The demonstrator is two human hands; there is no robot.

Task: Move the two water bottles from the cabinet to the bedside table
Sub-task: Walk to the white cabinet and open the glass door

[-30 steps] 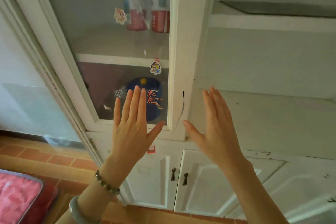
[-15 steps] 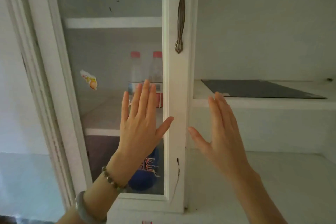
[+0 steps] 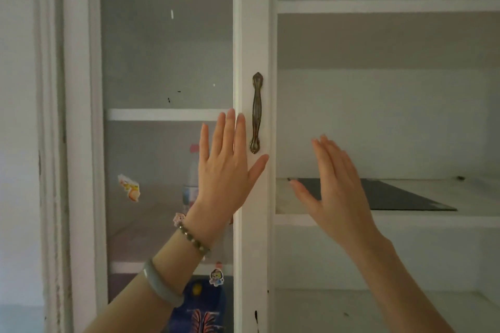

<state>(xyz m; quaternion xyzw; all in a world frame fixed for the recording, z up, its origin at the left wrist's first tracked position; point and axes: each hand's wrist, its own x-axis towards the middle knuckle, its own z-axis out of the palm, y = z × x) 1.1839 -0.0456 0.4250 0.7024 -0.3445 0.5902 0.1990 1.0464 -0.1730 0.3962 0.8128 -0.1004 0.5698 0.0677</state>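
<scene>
A white cabinet with a glass door (image 3: 162, 62) fills the view. Behind the glass, on a shelf, stands a clear water bottle (image 3: 192, 173) with a pink-red cap; my left hand hides most of it and all of a second bottle. My left hand (image 3: 226, 167) is raised flat in front of the glass, fingers apart, its thumb on the door's white frame just below the bronze door handle (image 3: 256, 113). My right hand (image 3: 334, 184) is held up open in front of the open right compartment, holding nothing.
A dark flat sheet (image 3: 392, 194) lies on the right compartment's shelf (image 3: 433, 220). Stickers (image 3: 129, 187) dot the glass. A blue object (image 3: 200, 308) sits on the lower shelf behind the door. A pale wall (image 3: 19, 143) is to the left.
The view has tilted upward along the cabinet. Both open hands have risen with it; my left hand now reaches the level of the door handle and covers the bottles.
</scene>
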